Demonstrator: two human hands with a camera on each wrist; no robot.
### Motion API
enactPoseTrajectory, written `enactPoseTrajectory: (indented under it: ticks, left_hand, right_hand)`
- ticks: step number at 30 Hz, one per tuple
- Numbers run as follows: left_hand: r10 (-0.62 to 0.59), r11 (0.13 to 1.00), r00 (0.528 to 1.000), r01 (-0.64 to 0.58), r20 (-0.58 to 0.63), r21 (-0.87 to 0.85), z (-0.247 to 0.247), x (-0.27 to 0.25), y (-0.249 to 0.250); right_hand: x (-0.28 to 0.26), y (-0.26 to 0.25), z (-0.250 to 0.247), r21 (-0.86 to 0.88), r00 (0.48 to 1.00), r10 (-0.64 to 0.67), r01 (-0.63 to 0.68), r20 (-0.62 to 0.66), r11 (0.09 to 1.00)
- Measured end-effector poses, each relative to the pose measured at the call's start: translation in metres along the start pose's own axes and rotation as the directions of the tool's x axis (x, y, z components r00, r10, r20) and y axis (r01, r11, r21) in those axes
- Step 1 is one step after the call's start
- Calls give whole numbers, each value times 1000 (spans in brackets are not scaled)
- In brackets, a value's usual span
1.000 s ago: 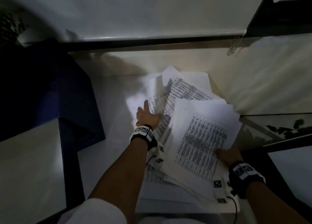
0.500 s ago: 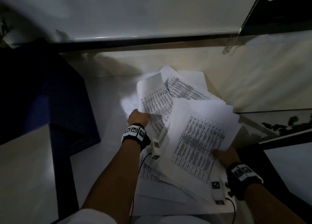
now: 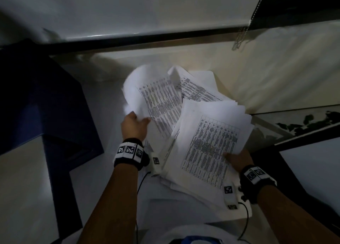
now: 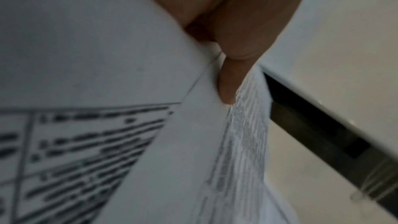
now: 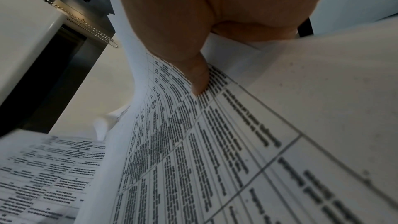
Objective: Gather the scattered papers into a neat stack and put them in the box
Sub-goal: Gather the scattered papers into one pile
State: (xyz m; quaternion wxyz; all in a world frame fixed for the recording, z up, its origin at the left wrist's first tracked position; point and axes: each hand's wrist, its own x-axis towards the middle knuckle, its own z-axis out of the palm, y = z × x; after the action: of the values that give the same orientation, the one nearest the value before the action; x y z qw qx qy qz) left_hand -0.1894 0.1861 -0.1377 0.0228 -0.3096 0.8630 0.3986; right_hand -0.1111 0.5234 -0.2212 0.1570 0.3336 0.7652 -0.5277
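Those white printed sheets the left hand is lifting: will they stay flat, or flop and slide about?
Probably floppy: the white printed sheets pinched by the left hand already curl over at their far edge. They look light, since a thumb-and-finger pinch holds them up. They may slip apart, too: the sheaf of printed pages in the right hand is fanned out with its edges uneven.

Loose, uneven pile of printed white papers point(image 3: 207, 137), corners askew
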Motion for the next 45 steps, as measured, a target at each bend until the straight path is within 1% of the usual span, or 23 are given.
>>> enactPoseTrajectory:
  ticks: [2, 4, 5, 7, 10, 12, 14, 15, 17, 19, 20, 21, 23, 25, 27, 28, 32, 34, 37, 38, 40, 42, 45]
  left_hand:
    - [23, 999, 999, -21, 46, -43, -6, -4, 6]
    - [50, 996, 991, -59, 126, 72, -9, -11, 11]
    - [78, 991, 990, -90, 117, 103, -13, -13, 16]
    - [168, 980, 986, -166, -5, 111, -28, -17, 33]
    - [377, 926, 900, -375, -217, 53, -70, -27, 75]
    - [473, 842, 847, -516, -244, -157, -103, -38, 108]
    - [532, 636, 809, -576, -250, -513, -135, -52, 135]
    - [547, 550, 796, -575, -259, -606, -146, -58, 145]
    - [528, 482, 819, -508, -226, -714, -153, -59, 150]
    - [458, 465, 880, -356, -124, -810, -141, -56, 151]
    - [431, 529, 900, -310, -65, -790, -131, -54, 150]
    - [414, 658, 910, -296, 4, -692, -117, -52, 146]
    - [329, 882, 930, -241, 163, -405, -83, -43, 127]
    - [247, 961, 919, -191, 309, -201, -47, -32, 93]
    - [206, 978, 874, -174, 440, -111, -13, -20, 57]
    - [163, 986, 875, -153, 455, -60, -1, -16, 41]
    - [-9, 1000, 933, 15, 361, -13, 26, -12, -3]
    - [-55, 998, 930, 67, 364, -21, 33, -14, -13]
    - [-11, 996, 875, -35, 484, 86, 39, -25, -15]
    - [20, 992, 872, -80, 489, 102, 39, -27, -15]
    - [46, 992, 901, -92, 432, 85, 35, -26, -14]
    - [4, 999, 936, -16, 353, 31, 28, -22, -13]
    - [16, 999, 925, -28, 379, 26, 30, -27, -11]
  right_hand:
    - [-1, 0, 1, -16, 1000, 1, -2, -11, 1000]
    - [-1, -2, 0, -27, 1000, 15, -15, -6, 1000]
    - [-3, -4, 0, -35, 1000, 27, -27, -7, 999]
    - [-2, -4, 0, -68, 1000, 29, -29, -1, 997]
    - [-5, -8, 0, -154, 999, 24, -20, 30, 988]
    - [-9, -14, -3, -147, 999, 29, -25, 22, 989]
    - [-11, -19, -5, -152, 998, 50, -46, 25, 987]
    - [-14, -19, -5, -173, 998, 60, -55, 24, 983]
    - [-11, -18, -4, -200, 998, 51, -45, 27, 979]
    - [-7, -12, -7, -286, 992, 73, -41, 100, 957]
    - [-7, -9, -10, -344, 984, 91, -33, 152, 938]
    - [-15, -17, -12, -358, 975, 146, -78, 167, 930]
    - [-19, -24, -17, -306, 993, 72, -40, 91, 951]
    - [-22, -28, -18, -247, 998, 9, 7, 66, 969]
    - [-23, -30, -15, -183, 996, 8, 8, 90, 983]
    - [-18, -25, -14, -163, 996, 12, 3, 94, 987]
    - [29, 28, -5, -54, 997, -26, 30, 79, 998]
    - [10, 5, -9, -42, 997, -40, 42, 63, 998]
    - [-7, -14, -11, -44, 998, 12, -9, 54, 999]
    - [-8, -15, -10, -34, 999, 5, -4, 44, 999]
    - [1, -6, -9, -32, 1000, -14, 14, 24, 999]
    - [2, -6, -10, -28, 999, -13, 15, 52, 999]
    - [-5, -16, -9, 1, 997, -11, 11, 71, 1000]
